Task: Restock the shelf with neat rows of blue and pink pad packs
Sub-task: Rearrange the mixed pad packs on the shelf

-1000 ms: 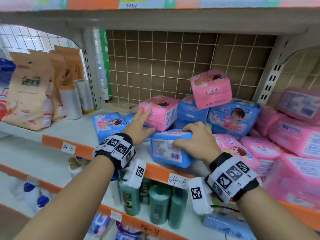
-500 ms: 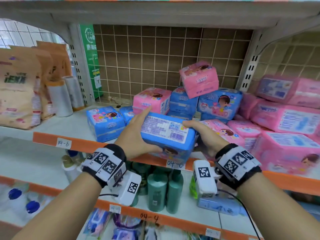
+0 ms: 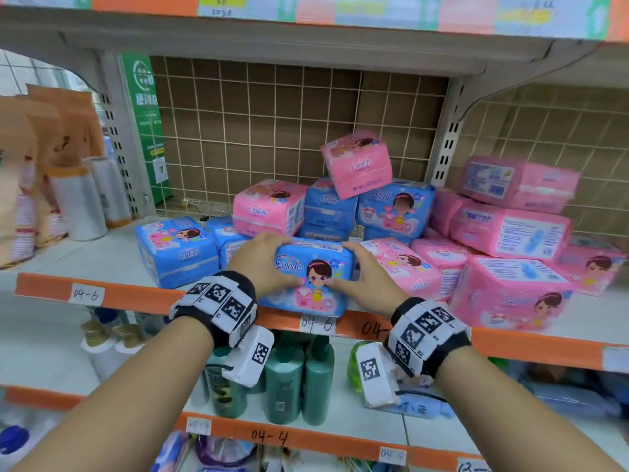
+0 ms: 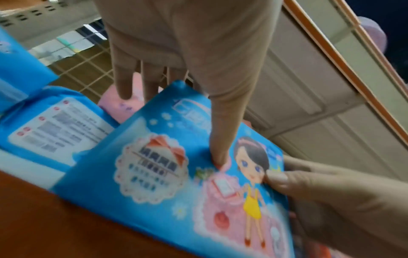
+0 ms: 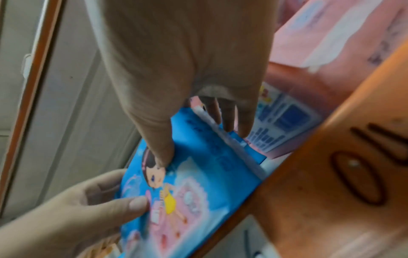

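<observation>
In the head view both hands hold one blue pad pack (image 3: 311, 277) upright at the shelf's front edge, its girl picture facing me. My left hand (image 3: 262, 264) grips its left end and my right hand (image 3: 367, 277) its right end. The wrist views show each thumb pressed on the pack's printed face (image 4: 165, 192) (image 5: 198, 174) with the fingers behind it. More blue packs (image 3: 177, 250) stand just left. A pink pack (image 3: 269, 206) and blue packs (image 3: 394, 206) sit behind, with another pink pack (image 3: 357, 161) tilted on top. Several pink packs (image 3: 510, 291) are heaped at the right.
The shelf's orange front strip (image 3: 119, 294) carries paper labels. Brown paper bags (image 3: 34, 182) and white rolls (image 3: 81, 206) stand at the left. A wire grid (image 3: 272, 114) backs the shelf, and another shelf (image 3: 306, 39) hangs overhead. Green bottles (image 3: 299, 379) fill the shelf below.
The blue pack has been turned over from its barcode side to its picture side. It has come down from a raised tilt to stand upright at the shelf's front edge.
</observation>
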Motion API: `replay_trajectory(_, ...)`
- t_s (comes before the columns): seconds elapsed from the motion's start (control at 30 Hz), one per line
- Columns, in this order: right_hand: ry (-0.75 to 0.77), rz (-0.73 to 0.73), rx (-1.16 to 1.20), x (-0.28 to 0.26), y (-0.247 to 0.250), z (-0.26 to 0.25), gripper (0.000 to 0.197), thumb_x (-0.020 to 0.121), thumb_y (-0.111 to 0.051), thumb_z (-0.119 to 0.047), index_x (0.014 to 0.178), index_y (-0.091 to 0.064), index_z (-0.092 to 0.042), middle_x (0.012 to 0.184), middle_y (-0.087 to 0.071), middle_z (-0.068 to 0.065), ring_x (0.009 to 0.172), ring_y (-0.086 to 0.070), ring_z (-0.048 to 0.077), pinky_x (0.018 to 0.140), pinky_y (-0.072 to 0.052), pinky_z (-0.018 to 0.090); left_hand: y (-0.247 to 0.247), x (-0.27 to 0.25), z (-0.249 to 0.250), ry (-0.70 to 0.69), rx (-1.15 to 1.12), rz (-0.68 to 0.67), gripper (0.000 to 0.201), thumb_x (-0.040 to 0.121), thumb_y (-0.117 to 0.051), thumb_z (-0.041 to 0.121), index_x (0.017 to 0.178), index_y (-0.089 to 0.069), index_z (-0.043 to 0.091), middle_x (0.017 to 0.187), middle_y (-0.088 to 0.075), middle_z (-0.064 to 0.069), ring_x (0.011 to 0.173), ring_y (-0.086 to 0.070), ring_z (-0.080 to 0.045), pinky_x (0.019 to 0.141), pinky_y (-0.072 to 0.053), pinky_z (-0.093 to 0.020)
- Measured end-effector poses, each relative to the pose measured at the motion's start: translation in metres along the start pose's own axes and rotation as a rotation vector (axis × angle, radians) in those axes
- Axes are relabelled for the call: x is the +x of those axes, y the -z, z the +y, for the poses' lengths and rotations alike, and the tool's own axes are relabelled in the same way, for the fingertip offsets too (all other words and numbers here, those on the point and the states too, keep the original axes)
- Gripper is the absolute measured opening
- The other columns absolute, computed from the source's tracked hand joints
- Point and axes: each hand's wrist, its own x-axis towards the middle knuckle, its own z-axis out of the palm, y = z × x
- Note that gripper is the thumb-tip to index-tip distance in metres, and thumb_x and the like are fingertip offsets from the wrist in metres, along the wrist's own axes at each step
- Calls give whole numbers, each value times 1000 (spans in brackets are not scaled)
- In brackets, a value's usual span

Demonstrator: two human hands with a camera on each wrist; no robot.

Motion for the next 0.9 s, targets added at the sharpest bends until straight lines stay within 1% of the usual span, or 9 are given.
replay_trajectory(0.1,6,-16,0,-3,3,4,67,80,-71,-18,136,-34,-12,135,-44,9,119,-48,21,101,-41,37,-5,6,10,-15,180,-51,84,64,-79,43,137,-40,26,138,-42,-1,126,-38,-24,106,-32,-37)
replay_trajectory(0.23,-4,-4,-4,-2,4,3,65,82,-68,-13,137,-32,-11,136,-45,10,122,-48,24,103,-40,40,-14,5,17,20,249,-39,86,66,-75,47,139,-34,29,142,-37,2,130,-28,-26,107,-30,-39)
replay_trajectory(0.3,8,22,-125,-3,2,3,66,84,-65,-17,139,-30,-11,143,-35,10,131,-36,24,110,-30,38,-17,1,18,7,209,-26,85,69,-73,46,141,-31,28,143,-34,2,132,-24,-26,108,-29,-40)
replay_trajectory(0.37,55,108,-332,-6,-4,0,65,87,-61,-19,142,-28,-15,151,-19,9,140,-18,22,113,-20,32,-18,-3,15,-24,140,6,92,70,-73,47,145,-24,26,147,-28,-1,136,-19,-26,112,-24,-41)
replay_trajectory(0.47,163,184,-533,-14,-21,-19,64,86,-55,-23,143,-27,-18,155,-8,11,142,-7,24,114,-12,38,-14,-12,7,-9,14,147,100,67,-74,47,146,-19,21,150,-23,-6,140,-13,-25,115,-14,-42)
replay_trajectory(0.63,328,47,-627,-16,-53,-57,59,83,-56,-21,138,-36,-12,152,-14,13,141,-9,27,114,-5,35,14,-24,-48,163,-7,270,84,74,-70,38,144,-26,23,146,-30,-8,139,-18,-27,112,-18,-46)
replay_trajectory(0.73,435,-50,-538,-16,-74,-70,50,84,-53,-12,132,-42,-7,147,-26,12,137,-20,26,111,-10,27,37,-26,-87,385,150,307,73,76,-67,34,140,-33,28,147,-30,-8,137,-21,-29,111,-23,-44)
replay_trajectory(0.8,441,-205,-415,-15,-92,-74,46,87,-51,-11,132,-43,-9,142,-33,8,132,-27,22,104,-16,20,50,-28,-108,525,276,207,74,77,-66,33,141,-29,35,150,-21,-5,138,-15,-29,110,-22,-46)
replay_trajectory(0.9,368,-341,-444,-5,-117,-75,48,89,-50,-16,135,-39,-12,138,-37,5,128,-32,21,102,-24,24,66,-22,-128,531,376,18,81,78,-68,32,144,-21,37,153,-11,-7,139,-13,-31,109,-23,-47)
